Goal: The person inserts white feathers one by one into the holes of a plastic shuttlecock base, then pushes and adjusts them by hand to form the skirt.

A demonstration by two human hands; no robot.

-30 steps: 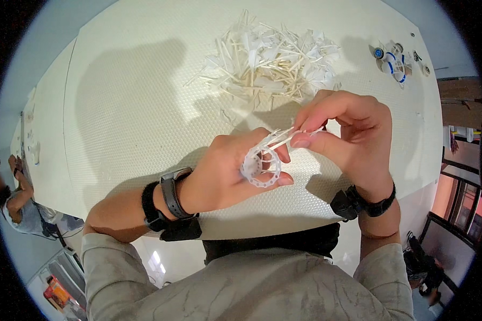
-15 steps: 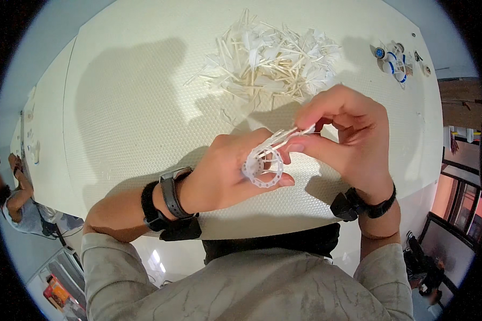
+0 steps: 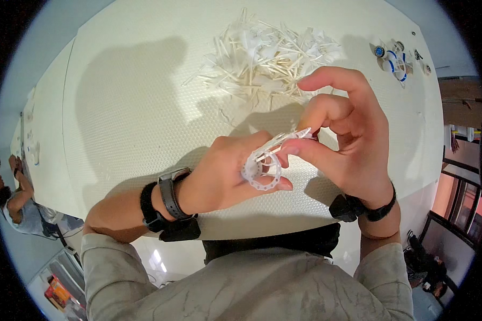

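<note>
My left hand (image 3: pixel 225 172), seen from its back, is closed around a small white round frame with a hole-studded rim (image 3: pixel 268 186). The frame's open ring tilts toward me, with its thumb lying by the lower edge. Thin pale sticks (image 3: pixel 276 143) run from the frame up to the right. My right hand (image 3: pixel 343 134) pinches their outer ends between the thumb and a bent finger, with its index finger lifted away. Part of the frame is hidden behind my left fingers.
Beyond my hands lies a loose heap of thin white sticks and feather-like pieces (image 3: pixel 273 59). Blue and white round parts (image 3: pixel 393 64) rest at the table's far right. Another person (image 3: pixel 16 195) sits at the far left. The white table (image 3: pixel 128 96) has a textured top.
My right index finger has straightened and risen off the sticks, while the thumb and another finger keep the pinch. The left hand and frame have barely shifted.
</note>
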